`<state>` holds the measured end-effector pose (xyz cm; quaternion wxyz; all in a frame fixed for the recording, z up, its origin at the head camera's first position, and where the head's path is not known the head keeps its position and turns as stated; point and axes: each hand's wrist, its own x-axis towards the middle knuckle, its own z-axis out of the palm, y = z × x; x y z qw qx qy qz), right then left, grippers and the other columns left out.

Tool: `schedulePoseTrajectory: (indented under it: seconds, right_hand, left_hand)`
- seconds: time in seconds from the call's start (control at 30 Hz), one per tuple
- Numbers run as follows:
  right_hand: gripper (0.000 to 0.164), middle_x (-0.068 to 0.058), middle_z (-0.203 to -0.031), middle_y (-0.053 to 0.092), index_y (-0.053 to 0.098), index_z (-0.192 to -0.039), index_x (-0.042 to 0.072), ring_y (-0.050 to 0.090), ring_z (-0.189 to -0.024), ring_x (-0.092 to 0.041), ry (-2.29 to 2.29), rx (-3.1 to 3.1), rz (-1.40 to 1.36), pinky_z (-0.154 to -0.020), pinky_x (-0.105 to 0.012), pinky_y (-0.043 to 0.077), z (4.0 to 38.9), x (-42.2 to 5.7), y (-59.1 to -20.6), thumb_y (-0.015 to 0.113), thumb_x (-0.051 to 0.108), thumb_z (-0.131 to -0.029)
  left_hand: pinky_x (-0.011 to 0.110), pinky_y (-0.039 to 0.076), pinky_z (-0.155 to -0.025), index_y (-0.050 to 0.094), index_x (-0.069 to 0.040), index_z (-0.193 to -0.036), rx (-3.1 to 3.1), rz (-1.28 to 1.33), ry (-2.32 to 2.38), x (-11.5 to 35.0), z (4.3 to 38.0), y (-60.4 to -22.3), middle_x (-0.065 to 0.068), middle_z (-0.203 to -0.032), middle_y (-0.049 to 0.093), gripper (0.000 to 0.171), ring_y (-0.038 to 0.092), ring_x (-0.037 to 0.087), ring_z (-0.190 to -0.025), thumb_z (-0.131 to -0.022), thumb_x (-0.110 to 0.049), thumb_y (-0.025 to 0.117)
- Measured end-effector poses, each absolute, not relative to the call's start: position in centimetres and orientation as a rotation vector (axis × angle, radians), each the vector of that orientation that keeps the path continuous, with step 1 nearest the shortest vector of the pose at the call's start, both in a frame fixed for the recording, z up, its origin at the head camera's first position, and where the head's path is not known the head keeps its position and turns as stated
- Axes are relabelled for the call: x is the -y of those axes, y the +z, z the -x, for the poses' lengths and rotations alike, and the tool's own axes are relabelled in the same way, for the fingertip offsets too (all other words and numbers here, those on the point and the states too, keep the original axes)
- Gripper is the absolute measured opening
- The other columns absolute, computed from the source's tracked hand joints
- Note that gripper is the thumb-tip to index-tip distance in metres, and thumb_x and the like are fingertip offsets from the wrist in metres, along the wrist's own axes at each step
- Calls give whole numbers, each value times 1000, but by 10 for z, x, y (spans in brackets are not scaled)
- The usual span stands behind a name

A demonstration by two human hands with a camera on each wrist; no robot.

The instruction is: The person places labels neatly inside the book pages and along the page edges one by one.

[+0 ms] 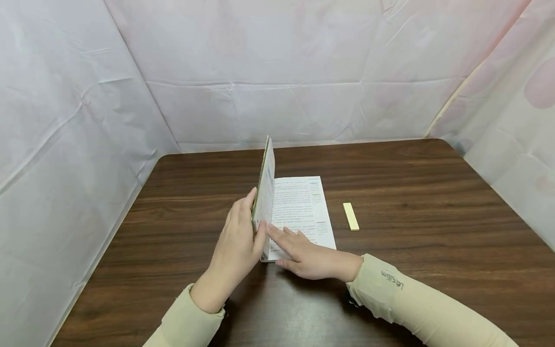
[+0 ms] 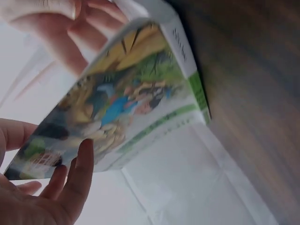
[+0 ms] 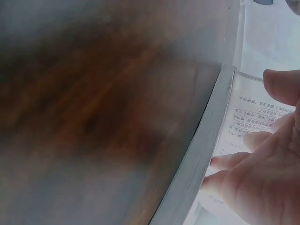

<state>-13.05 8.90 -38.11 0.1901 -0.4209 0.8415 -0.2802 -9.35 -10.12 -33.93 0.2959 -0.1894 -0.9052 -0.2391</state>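
Observation:
A paperback book (image 1: 301, 197) lies opened on the table, its right-hand page of printed text flat and its left part standing nearly upright. My left hand (image 1: 235, 241) holds that raised part, thumb on the page side and fingers behind on the cover. The left wrist view shows the illustrated cover (image 2: 126, 108), with a green and white spine, and the left hand's fingers (image 2: 79, 183) against it. My right hand (image 1: 314, 260) rests on the lower part of the flat page, fingers extended toward the fold. In the right wrist view, its fingers (image 3: 229, 161) lie over the printed page.
A small pale yellow strip (image 1: 350, 216) lies on the dark wood-grain table (image 1: 412, 202), right of the book. White sheeting (image 1: 303, 106) hangs behind the table's far edge and along both sides.

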Motion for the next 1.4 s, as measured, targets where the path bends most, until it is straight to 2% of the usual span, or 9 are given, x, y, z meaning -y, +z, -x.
schedulePoseTrajectory:
  seconds: [0.13,0.27,0.43,0.6,0.87,1.0,1.07,1.17,1.4]
  right_hand:
    - [70,-9,-167,14,9,-161,20,15,-150,-45,-765,-2374,1192,-115,-70,10,130,-88,-382,49,26,-104]
    - [66,-7,-167,16,18,-160,22,20,-151,-38,-726,-2396,1215,-114,-71,12,128,-87,-381,51,27,-103]
    - [63,-6,-167,17,24,-159,25,22,-151,-34,-674,-2416,1233,-114,-71,13,126,-85,-379,53,26,-103]
    - [62,-4,-167,14,26,-158,27,22,-152,-30,-610,-2419,1252,-114,-71,11,124,-84,-379,53,26,-103]
    - [61,-4,-168,8,25,-158,29,17,-154,-22,-524,-2426,1271,-113,-73,8,121,-81,-378,51,29,-103]
    - [59,-1,-168,7,27,-157,32,16,-154,-20,-498,-2420,1256,-114,-71,5,120,-81,-378,50,31,-104]
    - [59,1,-168,6,27,-157,32,14,-154,-19,-488,-2416,1253,-114,-71,4,120,-81,-378,50,32,-104]
    - [59,1,-169,6,27,-157,32,14,-154,-19,-481,-2415,1251,-114,-72,4,120,-81,-378,50,33,-103]
    - [59,2,-169,5,26,-157,32,16,-154,-20,-458,-2419,1267,-114,-72,5,120,-80,-380,50,34,-103]
  left_hand:
    - [44,54,-84,50,2,-138,2332,487,-569,108,97,-332,23,-121,55,57,58,36,-104,-85,-2,72]
    - [42,54,-60,68,-3,-117,2309,356,-465,116,98,-329,19,-120,58,37,58,36,-97,-81,-6,78]
    - [44,47,-41,76,-9,-102,2333,166,-322,124,96,-329,14,-118,62,29,59,36,-93,-76,-16,85]
    - [47,48,-45,76,-8,-102,2360,113,-233,131,96,-332,18,-119,61,31,56,41,-95,-74,-16,87]
    - [55,46,-76,75,-5,-90,2469,72,26,136,103,-341,21,-124,61,24,52,47,-111,-77,-23,85]
    - [55,44,-92,76,-4,-90,2532,177,107,135,107,-352,21,-120,66,12,53,47,-116,-81,-11,77]
    - [52,46,-98,76,-4,-96,2580,254,104,132,108,-357,21,-120,67,15,54,46,-117,-83,-6,72]
    - [49,51,-97,74,-5,-110,2682,349,89,126,110,-361,20,-125,66,24,57,43,-119,-87,-5,66]
    - [53,57,-79,63,-6,-132,2918,340,30,120,113,-365,19,-142,55,35,54,41,-126,-97,-5,55]
